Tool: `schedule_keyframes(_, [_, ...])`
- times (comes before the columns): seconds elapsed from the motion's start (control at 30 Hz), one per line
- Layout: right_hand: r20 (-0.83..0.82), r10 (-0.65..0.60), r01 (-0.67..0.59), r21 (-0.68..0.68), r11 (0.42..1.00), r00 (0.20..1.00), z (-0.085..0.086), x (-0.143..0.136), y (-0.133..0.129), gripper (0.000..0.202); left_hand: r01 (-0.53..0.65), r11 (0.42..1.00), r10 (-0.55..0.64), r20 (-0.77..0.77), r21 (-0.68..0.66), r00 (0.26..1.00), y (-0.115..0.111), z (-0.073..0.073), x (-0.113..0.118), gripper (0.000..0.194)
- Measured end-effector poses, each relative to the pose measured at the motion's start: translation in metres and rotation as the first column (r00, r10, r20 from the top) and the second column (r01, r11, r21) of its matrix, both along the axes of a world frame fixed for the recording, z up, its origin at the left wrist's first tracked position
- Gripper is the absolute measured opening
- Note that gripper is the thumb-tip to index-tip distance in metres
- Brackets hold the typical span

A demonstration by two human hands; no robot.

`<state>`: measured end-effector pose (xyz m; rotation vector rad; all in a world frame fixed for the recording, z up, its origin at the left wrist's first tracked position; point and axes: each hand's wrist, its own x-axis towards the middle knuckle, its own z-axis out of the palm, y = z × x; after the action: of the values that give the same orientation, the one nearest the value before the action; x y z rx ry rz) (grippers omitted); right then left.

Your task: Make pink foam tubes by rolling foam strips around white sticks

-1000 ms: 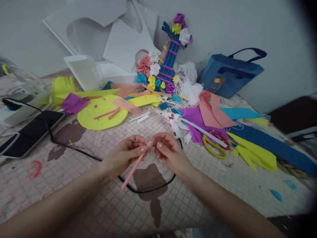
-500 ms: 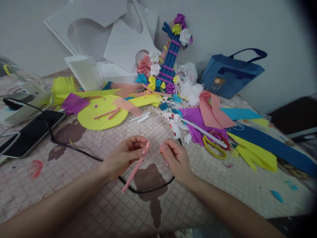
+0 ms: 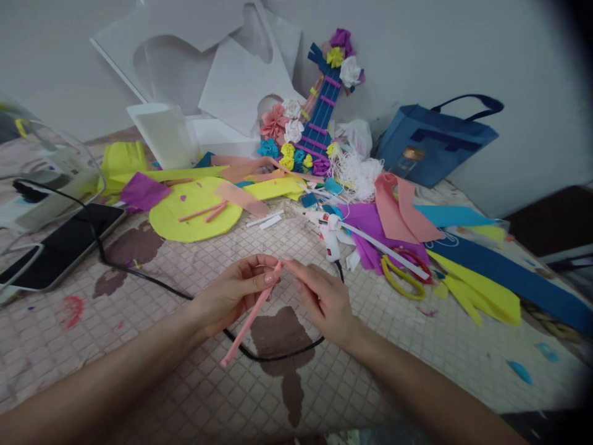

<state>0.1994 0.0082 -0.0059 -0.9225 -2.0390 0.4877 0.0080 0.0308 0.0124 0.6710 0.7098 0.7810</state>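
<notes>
My left hand (image 3: 236, 290) pinches a thin pink paper roll (image 3: 248, 324) near its upper end, and the rest of the roll slants down toward the front. My right hand (image 3: 324, 300) is at the roll's top end, its index fingertip touching the tip and its other fingers curled in. Whether that hand grips anything is too small to make out. Beneath both hands a black cable (image 3: 282, 356) loops over the table. Beyond them a white glue gun (image 3: 330, 238) rests on the table.
Behind lie a yellow paper disc (image 3: 197, 216) and pink strips. A flower-decorated blue guitar shape (image 3: 319, 117) leans on the wall. At right are a blue bag (image 3: 435, 145), yellow-handled scissors (image 3: 401, 278) and coloured paper; a phone (image 3: 65, 247) lies left.
My right hand has moved left to the roll's top end, its index finger now stretched out. My left hand still holds the roll. The whole view has shifted slightly.
</notes>
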Motion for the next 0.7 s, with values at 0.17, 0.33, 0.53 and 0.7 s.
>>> schedule_keyframes(0.17, [0.272,-0.024,0.008,0.061,0.998,0.962,0.0001,0.0001,0.0033,0.048,-0.051,0.997,0.054,-0.054,0.052,0.997,-0.0011,-0.0021,0.0008,0.024])
schedule_keyframes(0.33, [0.387,-0.006,-0.021,0.064,0.998,0.922,0.0031,-0.0009,0.0044,0.038,-0.089,0.957,0.141,-0.173,0.276,0.975,-0.0025,-0.0041,0.0028,0.029])
schedule_keyframes(0.53, [0.177,0.231,-0.204,-0.16,0.966,0.957,0.0026,-0.0021,0.0025,0.046,0.014,0.931,0.074,-0.224,0.366,0.972,-0.0033,-0.0029,0.0028,0.034])
schedule_keyframes(0.7, [-0.06,0.266,-0.271,-0.288,0.918,0.962,0.009,0.0012,-0.0025,0.052,0.001,0.96,0.04,-0.14,0.281,0.989,-0.0031,-0.002,0.0019,0.033])
